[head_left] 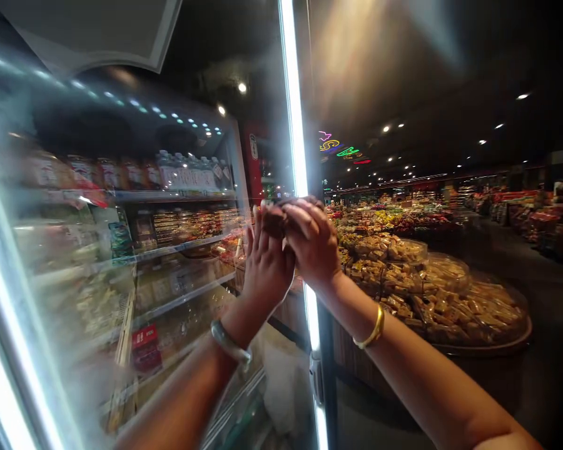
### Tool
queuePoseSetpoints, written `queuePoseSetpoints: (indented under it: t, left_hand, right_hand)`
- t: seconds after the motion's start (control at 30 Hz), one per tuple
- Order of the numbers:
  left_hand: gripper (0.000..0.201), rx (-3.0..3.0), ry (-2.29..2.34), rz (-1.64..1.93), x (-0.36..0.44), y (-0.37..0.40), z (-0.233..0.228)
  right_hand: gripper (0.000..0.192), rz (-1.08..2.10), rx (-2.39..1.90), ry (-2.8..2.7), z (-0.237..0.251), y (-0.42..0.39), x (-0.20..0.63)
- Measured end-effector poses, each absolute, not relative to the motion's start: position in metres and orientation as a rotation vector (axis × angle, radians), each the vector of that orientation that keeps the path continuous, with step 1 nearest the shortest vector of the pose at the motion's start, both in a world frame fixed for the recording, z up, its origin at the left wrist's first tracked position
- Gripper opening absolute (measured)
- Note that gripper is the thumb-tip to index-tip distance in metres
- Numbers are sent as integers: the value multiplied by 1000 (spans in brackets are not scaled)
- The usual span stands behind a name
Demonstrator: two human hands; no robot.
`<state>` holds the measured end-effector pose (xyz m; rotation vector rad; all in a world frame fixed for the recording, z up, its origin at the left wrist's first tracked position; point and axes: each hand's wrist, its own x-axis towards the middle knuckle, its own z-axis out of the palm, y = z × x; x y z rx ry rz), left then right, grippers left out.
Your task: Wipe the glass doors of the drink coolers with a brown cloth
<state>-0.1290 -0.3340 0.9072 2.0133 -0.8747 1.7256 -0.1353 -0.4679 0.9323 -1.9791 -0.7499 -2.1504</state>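
Observation:
A glass cooler door stands in front of me, with a bright light strip down its right edge. My left hand lies against the glass with its fingers stretched upward, palm toward the pane. Beside it, my right hand is closed over a dark brown cloth, bunched near the door's edge by the light strip. Part of the cloth is hidden under the right fingers. The two hands are close together, the left thumb near the right hand.
Behind the glass, or reflected in it, are shelves with bottles and a red box. A handle sits low on the door edge. To the right stands a round display of packaged goods, beside a dark aisle floor.

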Motion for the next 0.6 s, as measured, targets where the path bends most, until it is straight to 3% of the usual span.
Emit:
queuePoseSetpoints:
  t: [0.1,0.27,0.37,0.43,0.6]
  left_hand:
    - [74,2044,-915,1726,-135,-356,940]
    - [77,2118,-973,1792,-139,-362,872]
    - [78,2100,-972,1863,-133,-358,866]
    - [76,2022,-937,1932,-126,-356,909]
    - [66,1983,-789,1956,-128,-367,1099]
  right_hand:
    - [44,-2206,-1831,-780,952,-491,-138]
    - [62,-1990,-1865,-893,878,-509,-145]
    - [65,-1987,-1881,-1004,878,-510,-139]
    - [61,-2034,-1838,-1078,926,-507,-128]
    - [38,-2157,-1605,-969,1116,-494,-100]
